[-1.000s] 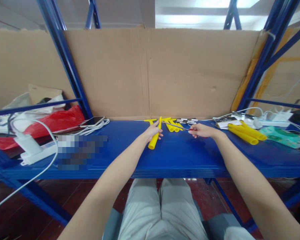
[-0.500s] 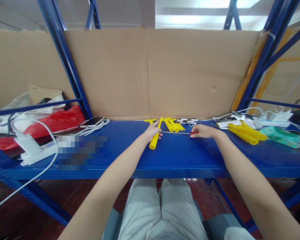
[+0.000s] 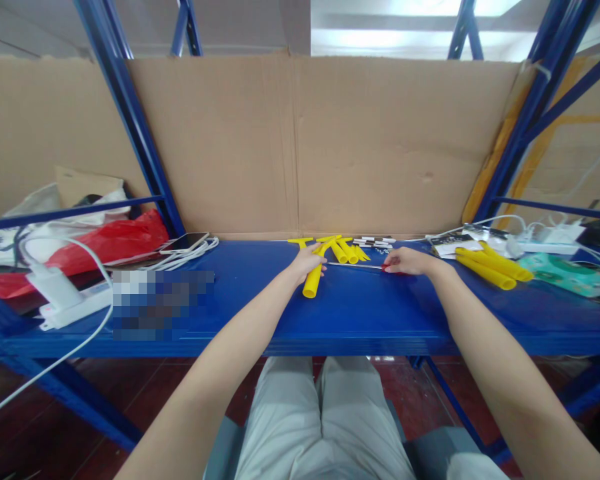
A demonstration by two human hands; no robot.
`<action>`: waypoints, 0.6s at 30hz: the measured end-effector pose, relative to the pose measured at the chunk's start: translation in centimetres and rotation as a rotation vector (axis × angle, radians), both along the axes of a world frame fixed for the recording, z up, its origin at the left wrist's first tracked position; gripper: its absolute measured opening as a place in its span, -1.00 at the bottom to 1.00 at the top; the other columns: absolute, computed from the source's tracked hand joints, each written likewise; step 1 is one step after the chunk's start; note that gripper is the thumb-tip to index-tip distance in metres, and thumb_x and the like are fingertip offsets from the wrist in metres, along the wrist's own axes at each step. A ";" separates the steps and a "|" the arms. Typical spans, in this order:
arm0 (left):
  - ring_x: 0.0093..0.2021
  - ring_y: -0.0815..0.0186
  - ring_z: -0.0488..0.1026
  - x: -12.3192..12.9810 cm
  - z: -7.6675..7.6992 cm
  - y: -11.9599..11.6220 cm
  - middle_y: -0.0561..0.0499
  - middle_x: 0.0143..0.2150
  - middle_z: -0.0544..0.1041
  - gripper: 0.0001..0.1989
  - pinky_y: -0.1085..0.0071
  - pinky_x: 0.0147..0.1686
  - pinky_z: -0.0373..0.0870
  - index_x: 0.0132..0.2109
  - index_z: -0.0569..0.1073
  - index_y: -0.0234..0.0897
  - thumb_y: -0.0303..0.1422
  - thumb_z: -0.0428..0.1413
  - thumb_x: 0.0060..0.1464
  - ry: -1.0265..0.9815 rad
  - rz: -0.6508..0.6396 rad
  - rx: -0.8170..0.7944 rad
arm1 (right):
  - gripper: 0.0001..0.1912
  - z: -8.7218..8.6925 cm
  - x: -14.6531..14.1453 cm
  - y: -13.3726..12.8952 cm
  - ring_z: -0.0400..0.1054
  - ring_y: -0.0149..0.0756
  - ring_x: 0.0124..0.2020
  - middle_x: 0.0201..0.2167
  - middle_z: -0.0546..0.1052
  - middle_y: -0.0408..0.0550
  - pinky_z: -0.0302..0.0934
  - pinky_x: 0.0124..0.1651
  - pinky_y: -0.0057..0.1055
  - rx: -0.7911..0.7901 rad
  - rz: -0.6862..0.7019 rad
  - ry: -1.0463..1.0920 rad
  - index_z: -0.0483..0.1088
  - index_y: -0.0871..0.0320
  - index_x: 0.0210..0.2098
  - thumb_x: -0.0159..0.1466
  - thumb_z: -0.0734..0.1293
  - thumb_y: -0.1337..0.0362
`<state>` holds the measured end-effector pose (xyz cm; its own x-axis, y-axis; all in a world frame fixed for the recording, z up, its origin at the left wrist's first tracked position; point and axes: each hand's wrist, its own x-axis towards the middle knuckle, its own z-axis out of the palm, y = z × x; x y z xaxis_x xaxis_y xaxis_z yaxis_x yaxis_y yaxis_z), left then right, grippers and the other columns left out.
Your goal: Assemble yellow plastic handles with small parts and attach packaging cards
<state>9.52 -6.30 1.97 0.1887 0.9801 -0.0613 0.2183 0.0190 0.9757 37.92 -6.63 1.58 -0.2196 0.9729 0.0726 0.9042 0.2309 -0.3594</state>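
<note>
My left hand (image 3: 307,262) is closed around a yellow plastic tube piece (image 3: 311,287). Its round open end points toward me, and a narrower crosspiece shows at its far end. My right hand (image 3: 403,260) grips the red handle of a screwdriver (image 3: 357,266), whose long thin metal shaft points left toward the yellow piece. Whether the tip touches it I cannot tell. Behind my hands lie more yellow tube pieces (image 3: 347,252), several small pointed yellow parts (image 3: 362,253) and a group of small black-and-white pieces (image 3: 375,241).
More yellow tubes (image 3: 493,263) lie at the right, beside a green packet (image 3: 570,272) and a white power strip with cables (image 3: 555,239). On the left are a red bag (image 3: 113,243), a coiled white cable (image 3: 195,252) and a white plug (image 3: 57,290). Cardboard (image 3: 300,147) stands behind the blue table (image 3: 370,313).
The yellow piece in my left hand has turned, its far end swinging right and its open end shifting slightly right. My right hand with the screwdriver has barely moved.
</note>
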 end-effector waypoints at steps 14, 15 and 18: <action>-0.56 0.58 0.36 0.3 -0.2 -0.3 -0.23 0.11 0.34 -0.28 0.55 -0.58 0.38 0.34 0.12 -0.23 -0.63 0.08 0.05 0.030 0.029 0.023 | -0.79 1.0 0.4 -0.4 0.45 -0.21 -0.28 -0.33 0.60 0.06 0.24 -0.24 -0.43 0.101 -0.187 -0.220 0.50 0.17 -0.43 0.16 0.21 0.38; -0.56 0.57 0.36 0.3 -0.2 -0.4 -0.23 0.11 0.35 -0.28 0.55 -0.58 0.37 0.34 0.12 -0.23 -0.63 0.08 0.04 0.028 0.031 0.023 | -0.79 1.1 0.6 -0.5 0.46 -0.21 -0.29 -0.35 0.59 0.06 0.22 -0.27 -0.44 0.105 -0.248 -0.264 0.50 0.18 -0.43 0.14 0.21 0.41; -0.56 0.55 0.37 0.3 -0.2 -0.5 -0.23 0.09 0.36 -0.27 0.54 -0.58 0.38 0.33 0.13 -0.25 -0.63 0.09 0.03 0.019 0.036 0.023 | -0.74 1.2 1.6 -0.6 0.47 -0.22 -0.24 -0.29 0.59 0.08 0.21 -0.28 -0.48 0.112 -0.411 -0.337 0.52 0.19 -0.35 0.10 0.21 0.47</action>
<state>9.84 -6.77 1.80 0.1526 0.9874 -0.0421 0.2366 0.0049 0.9716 39.55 -7.21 2.76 0.1484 0.9739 0.1719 0.9889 -0.1459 -0.0271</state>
